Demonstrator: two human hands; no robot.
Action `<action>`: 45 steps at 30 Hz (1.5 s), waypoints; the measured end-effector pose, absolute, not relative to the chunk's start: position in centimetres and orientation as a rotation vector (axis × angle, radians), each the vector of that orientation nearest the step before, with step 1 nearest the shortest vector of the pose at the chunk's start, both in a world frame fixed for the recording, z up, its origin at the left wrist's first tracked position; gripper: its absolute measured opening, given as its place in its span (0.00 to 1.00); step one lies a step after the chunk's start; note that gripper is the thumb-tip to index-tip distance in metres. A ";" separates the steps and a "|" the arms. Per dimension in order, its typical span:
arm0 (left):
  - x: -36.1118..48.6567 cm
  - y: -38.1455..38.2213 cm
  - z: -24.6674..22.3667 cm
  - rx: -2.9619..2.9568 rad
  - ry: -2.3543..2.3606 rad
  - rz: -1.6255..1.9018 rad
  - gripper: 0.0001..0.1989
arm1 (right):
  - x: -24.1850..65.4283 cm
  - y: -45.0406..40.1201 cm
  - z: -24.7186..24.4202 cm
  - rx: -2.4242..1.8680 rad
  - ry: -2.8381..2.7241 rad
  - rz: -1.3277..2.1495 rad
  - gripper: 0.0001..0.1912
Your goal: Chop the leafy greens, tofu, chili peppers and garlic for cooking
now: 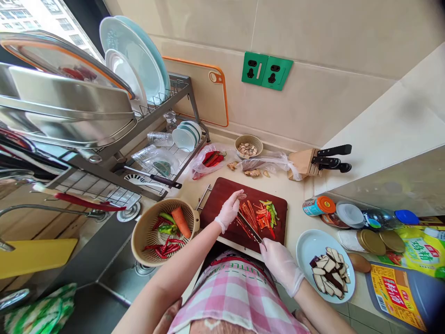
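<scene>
In a clear plastic glove, my right hand (280,262) grips a kitchen knife (251,228) by its handle. The blade lies among red strips on the dark red cutting board (217,195). My left hand (229,208), gloved too, is over the board's left part with fingers stretched out and nothing visible in them. Right of it are thin orange-red strips (248,214), apparently cut carrot or pepper. Farther right sits a pile of red and green pepper strips (267,215).
A colander (137,236) with a carrot (181,222) and peppers stands left, beside the sink (118,278). Sliced dark-skinned pieces fill a plate (302,246) at right, near bottles and jars. Behind the board are ginger (252,173), a garlic basket (248,138) and a knife block (304,163).
</scene>
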State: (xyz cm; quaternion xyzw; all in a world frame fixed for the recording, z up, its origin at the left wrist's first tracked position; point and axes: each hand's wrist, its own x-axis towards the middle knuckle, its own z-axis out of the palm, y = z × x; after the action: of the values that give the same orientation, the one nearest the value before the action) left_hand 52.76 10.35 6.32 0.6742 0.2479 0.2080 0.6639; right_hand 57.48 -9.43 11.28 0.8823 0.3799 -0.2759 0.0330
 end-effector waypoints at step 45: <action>56.5 13.0 5.8 1.488 0.334 0.303 0.22 | 58.7 -7.1 12.2 2.828 0.962 -0.935 0.13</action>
State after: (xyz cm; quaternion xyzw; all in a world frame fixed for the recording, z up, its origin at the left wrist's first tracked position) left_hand 56.54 13.04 5.84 0.6713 0.1505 0.1367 0.7127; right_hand 58.74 -7.15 12.21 0.9035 0.3073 -0.2986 0.0059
